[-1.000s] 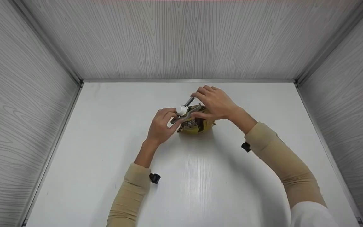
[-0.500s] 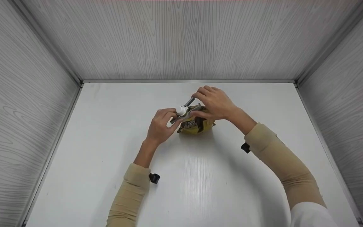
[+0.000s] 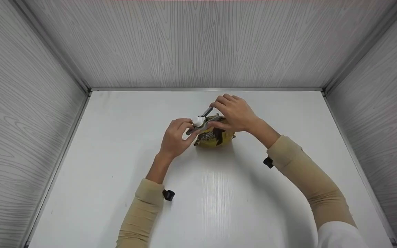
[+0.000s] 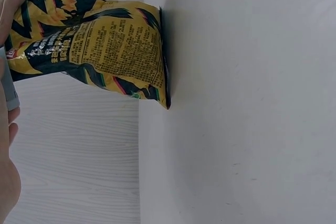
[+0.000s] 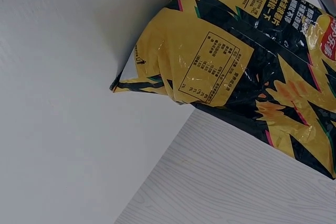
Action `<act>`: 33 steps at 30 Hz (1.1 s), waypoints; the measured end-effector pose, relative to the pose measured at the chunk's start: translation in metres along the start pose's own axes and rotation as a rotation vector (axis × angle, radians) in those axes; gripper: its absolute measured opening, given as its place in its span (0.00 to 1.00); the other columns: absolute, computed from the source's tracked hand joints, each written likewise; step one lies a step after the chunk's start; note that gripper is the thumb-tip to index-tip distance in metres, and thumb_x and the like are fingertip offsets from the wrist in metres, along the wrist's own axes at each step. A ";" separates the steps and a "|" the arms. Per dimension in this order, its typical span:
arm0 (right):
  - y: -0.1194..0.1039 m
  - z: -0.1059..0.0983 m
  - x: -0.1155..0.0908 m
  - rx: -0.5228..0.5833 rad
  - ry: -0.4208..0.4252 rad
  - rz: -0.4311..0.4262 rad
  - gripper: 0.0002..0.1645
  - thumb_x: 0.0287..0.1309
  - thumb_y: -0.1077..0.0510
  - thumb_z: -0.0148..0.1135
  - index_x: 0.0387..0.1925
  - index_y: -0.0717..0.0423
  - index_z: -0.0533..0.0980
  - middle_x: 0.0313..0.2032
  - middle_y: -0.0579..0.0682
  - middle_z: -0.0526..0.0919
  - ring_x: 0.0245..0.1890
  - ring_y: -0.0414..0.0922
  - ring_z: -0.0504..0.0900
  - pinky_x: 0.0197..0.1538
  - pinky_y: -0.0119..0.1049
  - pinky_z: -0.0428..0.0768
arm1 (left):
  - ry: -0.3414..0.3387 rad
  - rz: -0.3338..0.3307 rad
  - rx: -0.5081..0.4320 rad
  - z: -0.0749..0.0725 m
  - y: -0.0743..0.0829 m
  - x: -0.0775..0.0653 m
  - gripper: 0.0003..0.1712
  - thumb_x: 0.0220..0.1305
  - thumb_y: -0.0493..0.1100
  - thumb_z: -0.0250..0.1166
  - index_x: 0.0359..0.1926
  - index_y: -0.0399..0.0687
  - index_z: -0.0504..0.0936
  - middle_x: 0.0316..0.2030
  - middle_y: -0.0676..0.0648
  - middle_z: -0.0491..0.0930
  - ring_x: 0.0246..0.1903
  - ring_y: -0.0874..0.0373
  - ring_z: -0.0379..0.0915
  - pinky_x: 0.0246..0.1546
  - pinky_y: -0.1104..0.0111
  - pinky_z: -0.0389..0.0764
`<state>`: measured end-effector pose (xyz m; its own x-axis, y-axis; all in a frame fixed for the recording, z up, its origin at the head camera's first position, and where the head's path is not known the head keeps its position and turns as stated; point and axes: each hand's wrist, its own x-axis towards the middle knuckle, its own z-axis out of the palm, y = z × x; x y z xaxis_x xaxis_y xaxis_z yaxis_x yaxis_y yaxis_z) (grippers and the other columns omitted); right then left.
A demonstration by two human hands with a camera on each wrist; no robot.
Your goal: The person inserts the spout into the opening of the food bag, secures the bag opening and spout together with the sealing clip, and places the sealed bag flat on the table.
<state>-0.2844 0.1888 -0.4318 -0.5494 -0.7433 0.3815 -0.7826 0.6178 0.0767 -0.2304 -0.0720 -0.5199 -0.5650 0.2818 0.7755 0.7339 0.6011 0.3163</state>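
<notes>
A yellow and black snack bag stands upright on the white table, printed with dense text in the left wrist view and right wrist view. At its top is a grey bag clip with a white cap, its two arms spread apart in a V. My left hand pinches the clip's left end beside the cap. Fingertips of my right hand grip the far arm, while its thumb lies along the near arm over the bag top. The bag's mouth is hidden by clip and hands.
A white tabletop spreads around the bag and toward me. Grey wood-patterned panels enclose it at the back, left and right. The bag stands nearer the back edge than the front.
</notes>
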 end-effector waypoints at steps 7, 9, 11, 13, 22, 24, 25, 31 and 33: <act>0.000 -0.001 0.001 0.006 0.004 0.007 0.40 0.66 0.27 0.62 0.58 0.56 0.80 0.49 0.56 0.85 0.49 0.55 0.84 0.52 0.53 0.86 | 0.018 -0.025 0.018 -0.001 -0.003 0.003 0.16 0.65 0.47 0.77 0.40 0.41 0.81 0.48 0.42 0.84 0.51 0.49 0.82 0.55 0.57 0.84; 0.000 -0.002 0.001 0.010 0.009 0.007 0.40 0.66 0.27 0.62 0.58 0.56 0.80 0.49 0.56 0.86 0.49 0.55 0.84 0.51 0.53 0.86 | 0.019 -0.039 0.016 -0.001 -0.003 0.004 0.17 0.65 0.48 0.76 0.42 0.40 0.81 0.48 0.42 0.84 0.51 0.49 0.81 0.55 0.57 0.83; 0.000 -0.002 0.001 0.010 0.012 0.008 0.40 0.66 0.27 0.62 0.58 0.56 0.80 0.49 0.56 0.86 0.49 0.55 0.84 0.51 0.53 0.86 | 0.020 -0.051 0.015 -0.002 -0.003 0.006 0.18 0.66 0.48 0.76 0.44 0.40 0.81 0.48 0.42 0.84 0.51 0.49 0.81 0.55 0.56 0.83; 0.000 -0.002 0.000 0.009 0.012 0.011 0.40 0.65 0.26 0.62 0.58 0.56 0.80 0.49 0.56 0.86 0.49 0.55 0.84 0.51 0.53 0.87 | 0.023 -0.060 0.017 -0.002 -0.002 0.008 0.19 0.67 0.49 0.75 0.47 0.40 0.81 0.49 0.42 0.84 0.52 0.48 0.81 0.57 0.56 0.83; -0.001 -0.001 0.000 0.011 0.012 0.014 0.41 0.66 0.25 0.60 0.58 0.56 0.80 0.49 0.56 0.85 0.49 0.55 0.84 0.52 0.52 0.87 | 0.002 -0.051 0.036 -0.006 0.000 0.019 0.20 0.70 0.51 0.72 0.52 0.41 0.85 0.55 0.42 0.85 0.58 0.48 0.80 0.62 0.56 0.81; -0.001 -0.001 0.000 0.012 0.015 0.009 0.42 0.67 0.25 0.60 0.59 0.56 0.80 0.49 0.56 0.85 0.49 0.55 0.84 0.52 0.52 0.86 | -0.011 -0.050 0.033 -0.006 0.000 0.020 0.19 0.70 0.51 0.72 0.52 0.42 0.85 0.55 0.43 0.86 0.57 0.48 0.81 0.62 0.56 0.81; -0.002 -0.001 0.000 0.013 0.016 0.007 0.41 0.67 0.25 0.59 0.59 0.56 0.79 0.49 0.56 0.85 0.49 0.55 0.84 0.52 0.52 0.86 | -0.017 -0.051 0.031 -0.006 0.000 0.021 0.19 0.71 0.52 0.71 0.51 0.42 0.85 0.55 0.43 0.86 0.58 0.48 0.81 0.61 0.56 0.82; -0.003 -0.002 0.000 0.018 0.029 -0.008 0.41 0.67 0.25 0.59 0.59 0.57 0.79 0.49 0.56 0.85 0.49 0.55 0.84 0.50 0.52 0.87 | -0.046 -0.047 0.011 -0.006 0.000 0.023 0.18 0.72 0.52 0.70 0.50 0.42 0.85 0.55 0.43 0.86 0.58 0.49 0.81 0.62 0.57 0.81; -0.002 -0.002 0.000 0.020 0.034 -0.011 0.41 0.67 0.25 0.59 0.58 0.57 0.79 0.49 0.56 0.85 0.48 0.55 0.84 0.50 0.52 0.87 | -0.047 -0.044 0.008 -0.006 0.000 0.023 0.18 0.72 0.52 0.70 0.50 0.42 0.85 0.54 0.44 0.86 0.58 0.50 0.81 0.62 0.58 0.81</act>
<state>-0.2822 0.1878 -0.4302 -0.5308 -0.7408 0.4117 -0.7944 0.6042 0.0630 -0.2413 -0.0699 -0.4985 -0.6136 0.2897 0.7346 0.7053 0.6195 0.3447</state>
